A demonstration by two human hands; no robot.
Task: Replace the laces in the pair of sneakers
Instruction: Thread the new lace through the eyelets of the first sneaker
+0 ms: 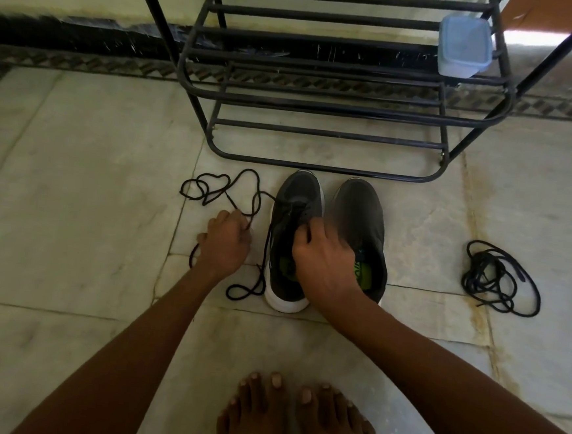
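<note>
Crouching over the pair of dark grey mesh sneakers with white soles, which stand side by side on the pale stone floor just in front of the black metal shoe rack, the person works on the left-hand shoe. Its thin black cord lace is limp and light, and I would judge it prone to slip and tangle, so it is best pinched near the tip rather than mid-length; the sneaker itself looks soft in the upper and stiff in the sole, easiest steadied at the tongue or collar. The left hand has its fingers curled round a run of that lace beside the shoe. The right hand rests over the shoe's opening with its fingertips curled in at the eyelets, apparently nipping lace or tongue, though I cannot tell which. A second black lace in a loose heap lies well apart to the right.
</note>
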